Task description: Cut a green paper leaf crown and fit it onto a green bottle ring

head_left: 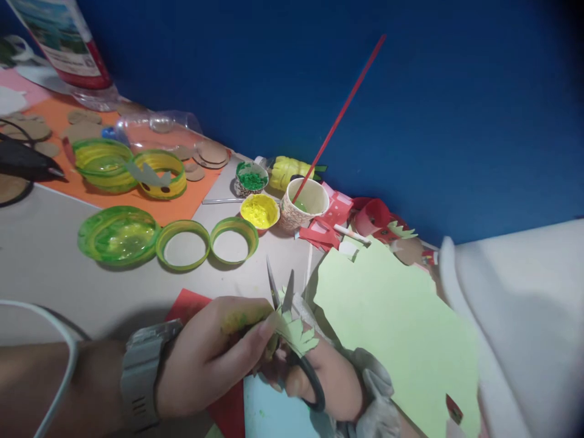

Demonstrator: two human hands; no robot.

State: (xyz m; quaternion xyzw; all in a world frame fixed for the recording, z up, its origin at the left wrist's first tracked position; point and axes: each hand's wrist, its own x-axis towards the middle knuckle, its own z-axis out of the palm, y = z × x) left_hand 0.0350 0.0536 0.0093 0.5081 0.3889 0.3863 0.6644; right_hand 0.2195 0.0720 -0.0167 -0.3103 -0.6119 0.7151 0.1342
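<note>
My left hand [207,359], with a grey watch [145,371] on its wrist and yellow-green paint on the skin, pinches a small light-green paper piece [298,334] with a jagged edge. Behind it my right hand [335,374] grips black-handled scissors [314,384], their blades parted and pointing away from me. The paper and my left hand partly hide the right fingers. To the right lies a large light-green paper sheet [396,322] with uneven cut edges. Red paper [189,301] and light-blue paper [269,404] lie beneath my hands.
Green-yellow painted plastic rings [182,244] and a bottle base [117,236] stand left. Cups of yellow paint [260,212] and green paint [252,177] sit near a paper cup [303,204] holding a red stick [340,115]. A glue gun [30,161] lies far left; a blue wall [283,73] rises behind.
</note>
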